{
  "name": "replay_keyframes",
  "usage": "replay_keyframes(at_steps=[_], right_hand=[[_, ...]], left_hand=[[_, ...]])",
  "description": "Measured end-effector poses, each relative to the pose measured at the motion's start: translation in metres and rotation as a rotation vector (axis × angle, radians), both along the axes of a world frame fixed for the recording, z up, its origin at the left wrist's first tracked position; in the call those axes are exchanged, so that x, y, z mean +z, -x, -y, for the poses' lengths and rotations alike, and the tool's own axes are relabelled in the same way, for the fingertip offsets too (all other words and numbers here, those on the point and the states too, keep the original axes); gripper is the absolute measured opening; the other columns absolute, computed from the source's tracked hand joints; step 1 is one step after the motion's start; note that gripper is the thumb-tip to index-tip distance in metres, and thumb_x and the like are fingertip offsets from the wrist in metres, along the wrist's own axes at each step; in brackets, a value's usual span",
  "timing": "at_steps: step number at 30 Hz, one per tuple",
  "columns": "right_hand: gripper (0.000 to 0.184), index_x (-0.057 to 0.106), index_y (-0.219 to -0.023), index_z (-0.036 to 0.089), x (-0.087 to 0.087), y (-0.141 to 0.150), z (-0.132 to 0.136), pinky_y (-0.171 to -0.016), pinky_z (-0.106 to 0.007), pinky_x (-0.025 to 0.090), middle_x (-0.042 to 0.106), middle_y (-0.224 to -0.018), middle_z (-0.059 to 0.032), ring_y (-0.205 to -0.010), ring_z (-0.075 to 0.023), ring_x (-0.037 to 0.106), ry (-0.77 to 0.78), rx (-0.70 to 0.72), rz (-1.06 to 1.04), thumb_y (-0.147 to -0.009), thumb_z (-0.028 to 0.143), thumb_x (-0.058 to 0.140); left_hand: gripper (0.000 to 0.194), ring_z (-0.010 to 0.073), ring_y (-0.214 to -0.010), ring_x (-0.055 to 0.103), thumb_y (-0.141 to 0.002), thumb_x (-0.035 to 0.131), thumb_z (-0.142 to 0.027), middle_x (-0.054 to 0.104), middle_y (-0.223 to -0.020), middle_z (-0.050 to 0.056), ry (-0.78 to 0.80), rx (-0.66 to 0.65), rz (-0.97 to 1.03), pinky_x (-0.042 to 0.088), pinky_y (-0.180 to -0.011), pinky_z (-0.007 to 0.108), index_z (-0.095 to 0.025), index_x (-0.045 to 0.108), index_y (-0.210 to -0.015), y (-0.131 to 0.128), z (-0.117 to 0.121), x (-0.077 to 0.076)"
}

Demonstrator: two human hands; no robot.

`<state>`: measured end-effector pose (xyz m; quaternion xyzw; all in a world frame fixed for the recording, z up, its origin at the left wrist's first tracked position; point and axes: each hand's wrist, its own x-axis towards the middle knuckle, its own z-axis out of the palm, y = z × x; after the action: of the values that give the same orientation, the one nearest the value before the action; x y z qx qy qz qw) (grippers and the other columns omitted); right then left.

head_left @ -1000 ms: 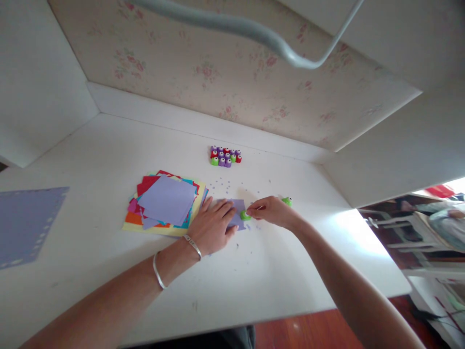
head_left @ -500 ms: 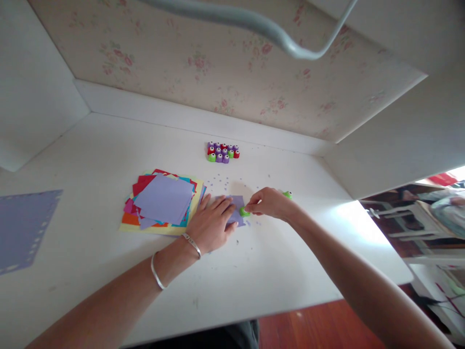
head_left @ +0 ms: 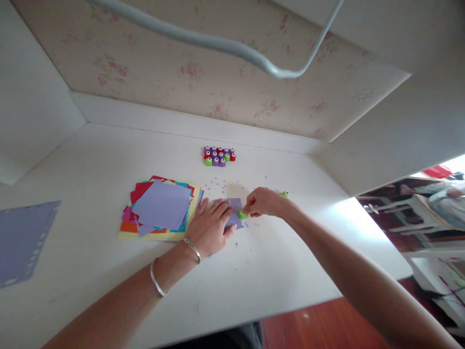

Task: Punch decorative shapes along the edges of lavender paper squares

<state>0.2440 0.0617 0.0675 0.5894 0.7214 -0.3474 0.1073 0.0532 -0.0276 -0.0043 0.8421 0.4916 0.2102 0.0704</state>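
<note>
A small purple sheet of paper (head_left: 235, 205) lies flat on the white table, partly covered by my left hand (head_left: 210, 227). That hand's fingers are spread and press on the paper's left side. My right hand (head_left: 264, 201) is closed on a small green craft punch (head_left: 242, 214) at the sheet's right edge; its fingers hide the top of the punch. Small purple paper bits (head_left: 218, 182) are scattered above the sheet and beside it. Left of my left hand is a stack of coloured papers, topped by a large purple sheet (head_left: 163, 203).
Rows of purple, red and green punches (head_left: 220, 156) stand near the back wall. Another green punch (head_left: 285, 194) sits behind my right wrist. A purple sheet with punched edges (head_left: 25, 242) lies far left. A grey lamp arm (head_left: 218, 42) crosses overhead.
The view has shifted slightly, so the table items appear a little lower. My right hand stays on the green punch and looks more tightly curled; my left hand keeps its place on the paper.
</note>
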Motion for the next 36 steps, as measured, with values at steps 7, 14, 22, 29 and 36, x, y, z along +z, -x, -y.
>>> replay_keyframes(at_steps=[7,14,22,29,36], right_hand=[[0.015,0.069,-0.063,0.019,0.007,0.005,0.0,-0.052,-0.02,0.041,0.068,-0.06,-0.0011,-0.058,-0.0121,0.061,0.004,0.027,0.041,-0.069,0.032,0.068],[0.022,0.069,-0.063,0.019,0.014,0.003,0.003,-0.05,-0.021,0.038,0.068,-0.06,-0.0005,-0.056,-0.0116,0.059,-0.032,0.078,0.049,-0.072,0.039,0.066],[0.031,0.077,-0.087,0.027,0.02,-0.005,0.011,-0.067,-0.027,0.044,0.076,-0.085,-0.0017,-0.076,-0.0179,0.066,-0.213,0.247,0.055,-0.088,0.044,0.051],[0.041,0.068,-0.117,0.025,0.011,-0.014,0.02,-0.078,-0.028,0.049,0.072,-0.11,-0.0044,-0.088,-0.0192,0.068,-0.255,0.235,-0.059,-0.081,0.046,0.065],[0.026,0.07,-0.11,0.026,-0.002,-0.017,0.03,-0.078,-0.027,0.048,0.073,-0.103,-0.0031,-0.086,-0.0177,0.067,-0.34,0.334,-0.058,-0.086,0.03,0.06]], left_hand=[[0.04,0.0246,-0.133,0.041,-0.092,0.052,-0.04,0.051,-0.142,0.008,0.005,0.002,-0.003,0.016,-0.117,0.049,-0.022,0.054,-0.128,0.0,0.0,0.002],[0.039,0.025,-0.134,0.041,-0.092,0.052,-0.04,0.052,-0.141,0.009,-0.002,-0.004,0.006,0.017,-0.116,0.05,-0.022,0.056,-0.127,0.001,0.0,-0.001],[0.039,0.0254,-0.134,0.041,-0.092,0.052,-0.039,0.052,-0.141,0.008,-0.018,-0.009,0.027,0.019,-0.115,0.051,-0.023,0.055,-0.127,0.002,0.0,-0.003],[0.04,0.025,-0.134,0.04,-0.091,0.053,-0.039,0.052,-0.141,0.009,-0.005,-0.008,0.016,0.019,-0.115,0.05,-0.022,0.055,-0.127,0.002,0.001,-0.002],[0.038,0.0243,-0.135,0.04,-0.092,0.051,-0.039,0.051,-0.142,0.008,-0.014,-0.002,0.011,0.019,-0.116,0.049,-0.023,0.054,-0.126,0.002,0.001,-0.003]])
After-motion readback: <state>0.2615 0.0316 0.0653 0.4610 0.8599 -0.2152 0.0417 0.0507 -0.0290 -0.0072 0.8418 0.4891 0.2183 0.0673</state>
